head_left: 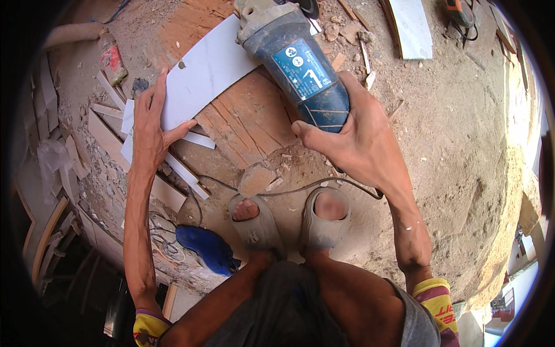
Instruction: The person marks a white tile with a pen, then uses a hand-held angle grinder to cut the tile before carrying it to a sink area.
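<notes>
Left hand (149,132) on white tile (202,72), right hand (365,136) on blue power tool (296,72); tool's head cut off at top edge.
L to R: tile's far right end hidden behind tool; material of the reddish-brown slab (245,118) beneath tile hard to make out; tool's disc, if fitted, not discernible. Left hand: thumb spread wide from fingers, holding tile at its left end. Right hand: curved broadly around tool's near end, thumb on the left; fingers on underside hidden.
</notes>
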`<state>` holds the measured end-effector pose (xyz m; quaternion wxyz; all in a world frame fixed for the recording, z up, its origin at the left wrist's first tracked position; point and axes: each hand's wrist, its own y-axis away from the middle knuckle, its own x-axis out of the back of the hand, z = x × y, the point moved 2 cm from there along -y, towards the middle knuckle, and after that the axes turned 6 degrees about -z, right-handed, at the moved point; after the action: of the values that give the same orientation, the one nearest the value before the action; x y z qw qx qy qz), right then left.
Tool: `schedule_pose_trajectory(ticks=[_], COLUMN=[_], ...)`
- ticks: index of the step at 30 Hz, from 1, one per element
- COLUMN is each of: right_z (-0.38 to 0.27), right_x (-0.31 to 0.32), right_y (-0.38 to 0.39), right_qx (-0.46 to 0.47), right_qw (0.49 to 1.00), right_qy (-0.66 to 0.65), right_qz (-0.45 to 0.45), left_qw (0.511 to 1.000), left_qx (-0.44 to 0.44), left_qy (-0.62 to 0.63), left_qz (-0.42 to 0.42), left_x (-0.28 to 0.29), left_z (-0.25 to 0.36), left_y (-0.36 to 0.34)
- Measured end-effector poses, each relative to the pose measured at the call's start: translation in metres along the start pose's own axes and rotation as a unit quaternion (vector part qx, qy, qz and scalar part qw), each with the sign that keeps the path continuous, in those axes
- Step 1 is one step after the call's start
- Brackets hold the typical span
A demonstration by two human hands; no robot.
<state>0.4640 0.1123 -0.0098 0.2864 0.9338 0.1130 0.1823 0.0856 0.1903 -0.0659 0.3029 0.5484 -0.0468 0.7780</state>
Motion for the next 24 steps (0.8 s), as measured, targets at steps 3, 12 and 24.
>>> schedule_pose_trajectory(ticks=[3, 12, 24], right_z=[-0.0018, 0.0027, 0.0032], right_x=[0.0011, 0.002, 0.0024], right_y=[0.0001, 0.0027, 0.0065], right_qx=[-0.013, -0.031, -0.03], right_qw=[1.0, 0.999, 0.999], right_qy=[-0.003, 0.002, -0.001], right_qz=[-0.004, -0.013, -0.008], left_qw=[1.0, 1.0, 1.0], left_qx=[0.006, -0.003, 0.011], left_qy=[0.004, -0.008, 0.002], left_qz=[-0.004, 0.003, -0.007], left_x=[0.0001, -0.0001, 0.0003], left_z=[0.0007, 0.0006, -0.0007], left_y=[-0.0003, 0.0002, -0.0001])
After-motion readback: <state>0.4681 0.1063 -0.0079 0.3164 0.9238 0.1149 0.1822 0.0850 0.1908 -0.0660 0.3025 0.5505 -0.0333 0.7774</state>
